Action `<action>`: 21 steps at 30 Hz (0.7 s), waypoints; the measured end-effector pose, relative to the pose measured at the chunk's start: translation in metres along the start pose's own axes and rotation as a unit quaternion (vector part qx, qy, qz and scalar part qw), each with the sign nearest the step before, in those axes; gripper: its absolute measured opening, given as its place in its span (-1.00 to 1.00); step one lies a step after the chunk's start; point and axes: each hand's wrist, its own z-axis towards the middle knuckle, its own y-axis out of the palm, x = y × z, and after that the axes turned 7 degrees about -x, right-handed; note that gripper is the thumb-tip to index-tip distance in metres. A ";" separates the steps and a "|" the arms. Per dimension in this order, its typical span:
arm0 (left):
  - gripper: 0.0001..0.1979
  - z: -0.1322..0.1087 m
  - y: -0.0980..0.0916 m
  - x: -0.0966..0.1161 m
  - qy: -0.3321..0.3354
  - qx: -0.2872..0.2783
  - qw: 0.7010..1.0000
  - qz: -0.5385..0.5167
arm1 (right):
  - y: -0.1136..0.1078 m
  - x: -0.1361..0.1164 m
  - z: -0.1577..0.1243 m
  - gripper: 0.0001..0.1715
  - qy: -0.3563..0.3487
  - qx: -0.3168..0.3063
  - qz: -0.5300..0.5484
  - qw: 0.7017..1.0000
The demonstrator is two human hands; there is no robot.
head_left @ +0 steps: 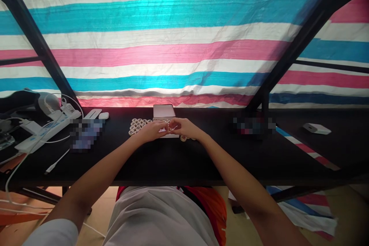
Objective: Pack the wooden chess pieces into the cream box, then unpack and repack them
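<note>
Left hand (151, 130) and right hand (186, 127) together over an open box (174, 136).
Both grips are narrow, fingertips close above the box (whether they pinch anything, I cannot tell). The box sits on the dark bench (170, 165), its raised lid (163, 111) at the far side; marked round pieces (137, 127) lie in rows just left of it, a loose disc (183, 138) just right.
</note>
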 end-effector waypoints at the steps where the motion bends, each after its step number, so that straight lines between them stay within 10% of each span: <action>1: -0.74 0.000 0.000 0.001 -0.003 -0.003 1.000 -0.002 | 0.001 0.000 0.000 -0.77 -0.002 -0.002 0.004 1.000; 12: -0.75 0.004 0.003 -0.003 0.003 -0.032 0.999 0.041 | -0.038 0.022 -0.004 -0.84 0.021 0.121 -0.209 0.970; 21: -0.59 0.002 0.003 0.006 0.021 -0.071 0.995 0.068 | -0.033 0.034 -0.001 -0.81 0.035 0.060 -0.248 0.966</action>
